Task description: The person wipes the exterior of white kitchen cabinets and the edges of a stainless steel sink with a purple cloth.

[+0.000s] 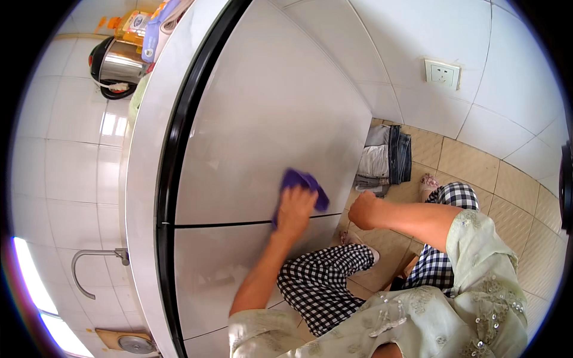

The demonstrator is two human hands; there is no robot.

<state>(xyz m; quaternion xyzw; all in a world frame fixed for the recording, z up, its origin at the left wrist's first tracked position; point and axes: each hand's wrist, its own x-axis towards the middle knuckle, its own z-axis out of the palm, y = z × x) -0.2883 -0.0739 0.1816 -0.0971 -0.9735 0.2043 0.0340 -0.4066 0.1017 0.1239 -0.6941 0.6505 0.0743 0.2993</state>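
Note:
My left hand (295,210) presses a purple cloth (299,180) against a glossy light-grey cabinet panel (268,121), just above the dark seam between two panels. The fingers lie over the cloth, which sticks out above and to the right of them. To the right, my right hand (363,210) is closed in a loose fist in front of the tiled floor; nothing shows in it, though its palm side is hidden. Beyond it, folded grey and dark jeans (386,156) lie on the floor beside the cabinet's foot.
The counter (156,121) with a black edge strip runs along the cabinet's top. A steel kettle (121,62), a bottle of yellow liquid (134,27) and a curved faucet (83,268) are at the left. A wall socket (442,74) is on the tiled wall.

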